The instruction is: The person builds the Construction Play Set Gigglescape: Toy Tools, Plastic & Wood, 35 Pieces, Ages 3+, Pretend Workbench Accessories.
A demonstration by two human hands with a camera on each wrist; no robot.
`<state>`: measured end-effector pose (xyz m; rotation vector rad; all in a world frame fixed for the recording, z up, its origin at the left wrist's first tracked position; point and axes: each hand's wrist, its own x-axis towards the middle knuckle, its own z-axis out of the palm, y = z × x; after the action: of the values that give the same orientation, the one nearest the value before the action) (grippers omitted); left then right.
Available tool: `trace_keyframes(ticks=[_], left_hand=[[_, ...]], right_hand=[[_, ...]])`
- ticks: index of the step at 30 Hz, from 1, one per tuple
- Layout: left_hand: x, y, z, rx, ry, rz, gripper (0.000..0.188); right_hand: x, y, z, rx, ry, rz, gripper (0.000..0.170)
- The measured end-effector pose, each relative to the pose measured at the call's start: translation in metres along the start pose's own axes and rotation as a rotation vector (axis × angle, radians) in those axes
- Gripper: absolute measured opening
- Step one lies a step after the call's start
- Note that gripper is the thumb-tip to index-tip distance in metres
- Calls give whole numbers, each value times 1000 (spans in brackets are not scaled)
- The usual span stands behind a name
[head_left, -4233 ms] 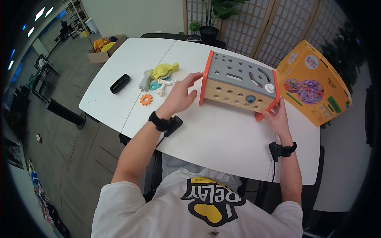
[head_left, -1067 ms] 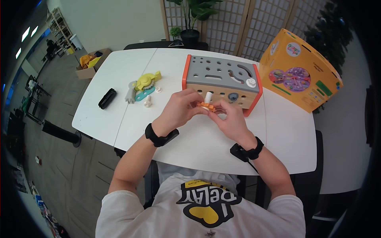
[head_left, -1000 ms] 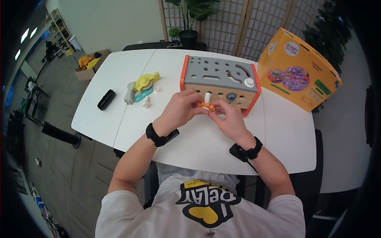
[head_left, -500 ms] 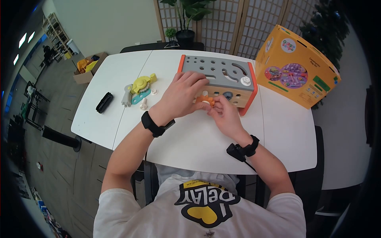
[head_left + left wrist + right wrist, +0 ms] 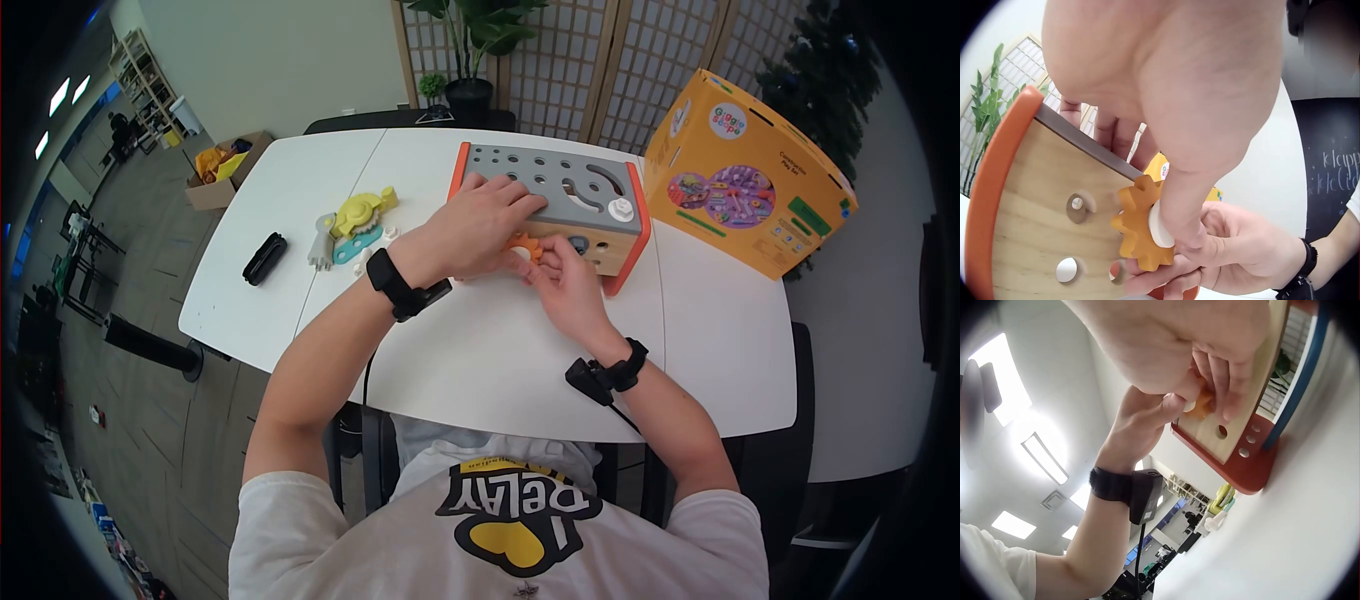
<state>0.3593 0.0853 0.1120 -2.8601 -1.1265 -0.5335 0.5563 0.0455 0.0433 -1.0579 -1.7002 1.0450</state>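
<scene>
Sitting between left grip point(image 5: 482, 226) and right grip point(image 5: 568, 290), orange gear point(image 5: 1135, 222), beside panel point(image 5: 1029, 206)

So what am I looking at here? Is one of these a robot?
No robot: a person works bare-handed. The wide picture is taken from the head, looking down; the close ones come from the left wrist camera and right wrist camera. On the white table are a toy box with holes, a printed carton, a black case and some loose toy pieces. The right hand holds an orange gear at the box's wooden side; the left hand has its thumb on the gear's white centre.
</scene>
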Motion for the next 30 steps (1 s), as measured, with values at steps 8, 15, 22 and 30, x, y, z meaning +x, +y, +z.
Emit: trace_keyframes(ticks=[8,15,22,30], left_hand=[[4,6,2,-16,-30,-33,74],[4,5,3,-18,-27,-36,72],[-27,-26,-27,-189,282,16,45],[-127,-157,-37,141,-29,-899,44]], right_hand=[[5,13,-10,93,-119,-14,23],[1,2,-17,59,-137,3,33],[-8,-31,-49,-123,-64,-64,28],[19,-43,-106,-659,234,-389,25]])
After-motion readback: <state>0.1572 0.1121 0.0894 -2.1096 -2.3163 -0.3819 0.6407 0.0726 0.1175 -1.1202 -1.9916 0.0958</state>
